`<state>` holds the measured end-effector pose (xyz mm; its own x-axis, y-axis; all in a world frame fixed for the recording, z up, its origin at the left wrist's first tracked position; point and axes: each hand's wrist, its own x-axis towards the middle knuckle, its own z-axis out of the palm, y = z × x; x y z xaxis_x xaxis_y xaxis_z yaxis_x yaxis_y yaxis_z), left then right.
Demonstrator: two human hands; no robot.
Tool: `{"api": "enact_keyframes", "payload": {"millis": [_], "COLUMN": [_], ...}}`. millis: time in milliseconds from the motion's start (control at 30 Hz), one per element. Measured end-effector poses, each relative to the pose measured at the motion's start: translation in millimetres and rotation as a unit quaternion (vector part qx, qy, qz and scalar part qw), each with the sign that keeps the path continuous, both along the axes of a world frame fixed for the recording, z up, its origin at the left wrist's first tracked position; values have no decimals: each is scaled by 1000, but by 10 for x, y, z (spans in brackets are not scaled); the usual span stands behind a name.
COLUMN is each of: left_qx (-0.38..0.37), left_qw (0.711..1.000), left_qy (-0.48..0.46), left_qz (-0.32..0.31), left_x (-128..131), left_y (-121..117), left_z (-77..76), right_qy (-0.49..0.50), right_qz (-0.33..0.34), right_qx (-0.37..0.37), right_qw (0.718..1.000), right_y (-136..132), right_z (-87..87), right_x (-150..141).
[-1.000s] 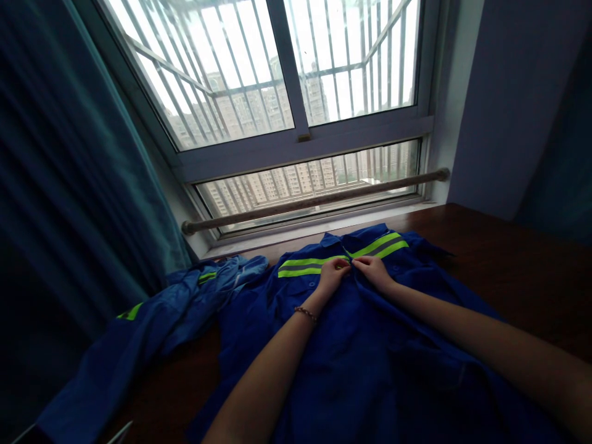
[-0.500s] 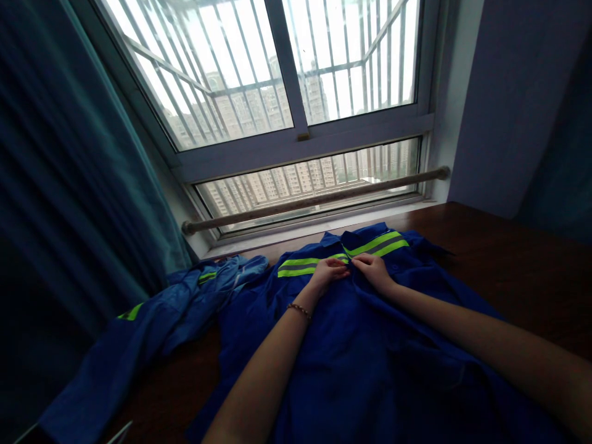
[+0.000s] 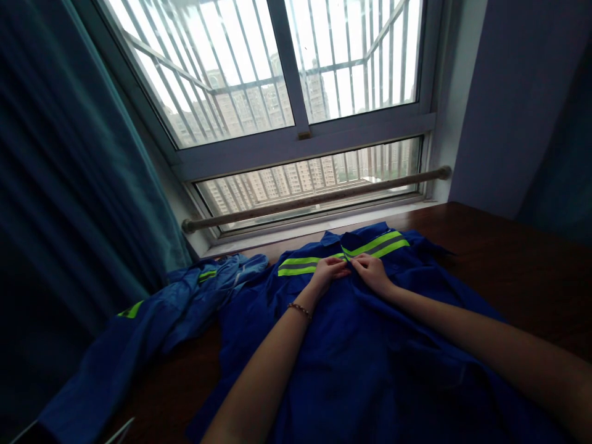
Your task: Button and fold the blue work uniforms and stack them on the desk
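Note:
A blue work shirt point(image 3: 351, 357) with yellow-green reflective stripes lies flat on a dark wooden table point(image 3: 509, 265), collar toward the window. My left hand point(image 3: 327, 271) and my right hand point(image 3: 372, 271) meet at the shirt's front opening just below the collar, each pinching the fabric edge there. A beaded bracelet circles my left wrist. Whatever small part the fingertips press on is hidden.
A second blue garment point(image 3: 152, 320) with reflective patches lies crumpled at the left, hanging over the table's edge. A barred window point(image 3: 296, 111) with a horizontal rail point(image 3: 314, 198) stands behind. A teal curtain point(image 3: 69, 185) hangs at the left.
Both hands stay at the shirt's upper front; the left fingers have shifted slightly. The shirt has not moved.

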<state>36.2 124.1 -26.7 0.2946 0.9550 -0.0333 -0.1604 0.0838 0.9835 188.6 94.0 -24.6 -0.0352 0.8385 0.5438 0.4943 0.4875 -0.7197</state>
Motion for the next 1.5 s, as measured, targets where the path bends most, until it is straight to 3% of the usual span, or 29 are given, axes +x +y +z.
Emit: {"api": "enact_keyframes", "payload": {"millis": [200,400,867,1500], "left_qx": [14,14,8,-5], "left_qw": [1000,999,995,998], "left_qy": [11,14,14,8], "left_qz": [-1,39,97,61], "left_x": [21,56,81,65], "left_y": [-26,-33,10,-20], "left_z": [14,-10,-35,-5], "right_qy": [-126,-201,-94,-63], "right_qz": [22,5,1,-35], "right_qx": [56,86,63,28], "right_qw": [990,976,994,997], "right_y": [-96,-157,-67,11], "right_z": [24,9,1,-32], "right_x": [-38,-78,-45,-14]}}
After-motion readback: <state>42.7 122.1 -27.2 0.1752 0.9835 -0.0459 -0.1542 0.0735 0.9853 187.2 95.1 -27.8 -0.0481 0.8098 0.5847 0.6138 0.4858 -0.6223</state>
